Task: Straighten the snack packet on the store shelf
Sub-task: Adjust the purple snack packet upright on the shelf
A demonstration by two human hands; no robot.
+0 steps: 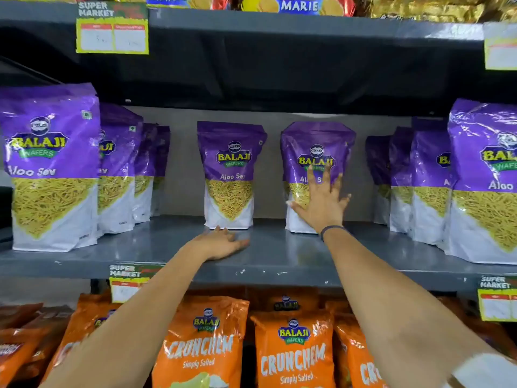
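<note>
Two purple Aloo Sev packets stand upright deep on the grey middle shelf [279, 256]. My right hand [321, 203] lies flat, fingers spread, against the front of the right packet [317, 144]. My left hand [221, 243] rests palm down on the shelf, fingers loosely apart, just in front of the base of the left packet [229, 175]; it holds nothing. I cannot tell whether its fingertips touch that packet. A dark band sits on my right wrist.
Rows of the same purple packets stand at the far left [53, 169] and far right [486, 186] of the shelf. Orange Crunchem packets [293, 351] fill the shelf below. Price tags [112, 29] hang from the shelf edges. Biscuit packs sit above.
</note>
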